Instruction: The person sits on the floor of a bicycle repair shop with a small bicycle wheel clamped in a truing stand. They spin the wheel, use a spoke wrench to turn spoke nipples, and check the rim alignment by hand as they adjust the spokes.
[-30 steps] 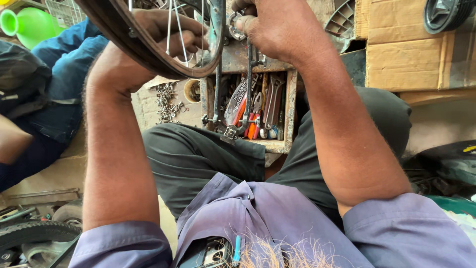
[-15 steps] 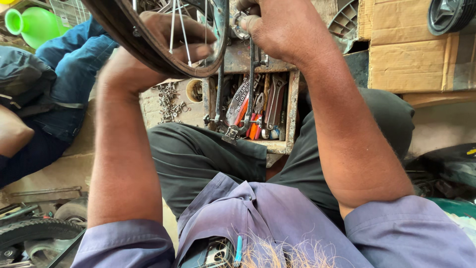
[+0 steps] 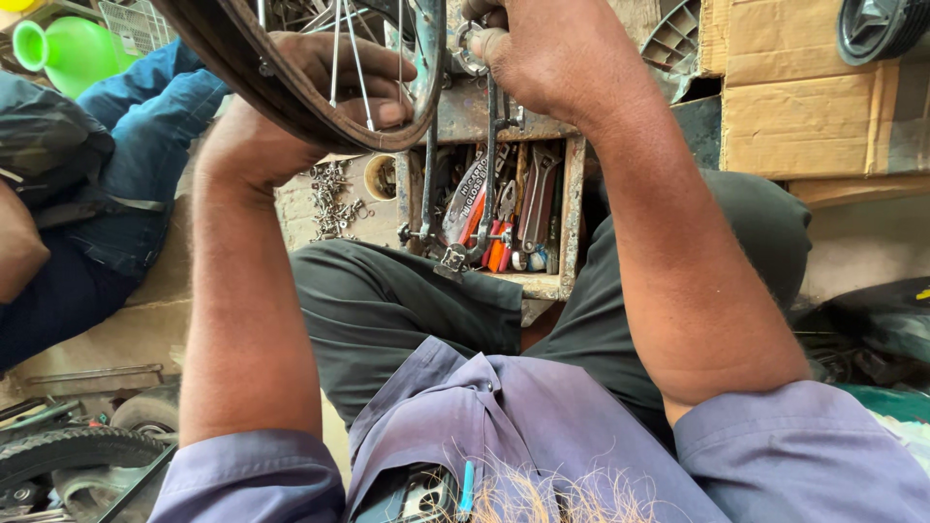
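I hold a spoked bicycle wheel (image 3: 291, 92) up in front of me, its dark rim and metal spokes filling the top left. My left hand (image 3: 320, 87) grips the rim from behind, fingers curled through the spokes. My right hand (image 3: 547, 53) is closed around the metal hub or axle part (image 3: 470, 48) at the top centre. Thin metal stays (image 3: 489, 184) hang down from that part toward my lap. My dark trousers (image 3: 387, 310) and blue shirt sleeves fill the lower part of the view.
A wooden toolbox (image 3: 528, 208) full of wrenches and red-handled pliers sits beyond my knees. Loose nuts and bolts (image 3: 334, 199) lie on the ground beside it. Another person in jeans (image 3: 126, 145) sits at left. Cardboard boxes (image 3: 804, 92) stand at right, a tyre (image 3: 58, 455) at lower left.
The wheel has shifted slightly lower and to the right in my hands. Both grips stay the same.
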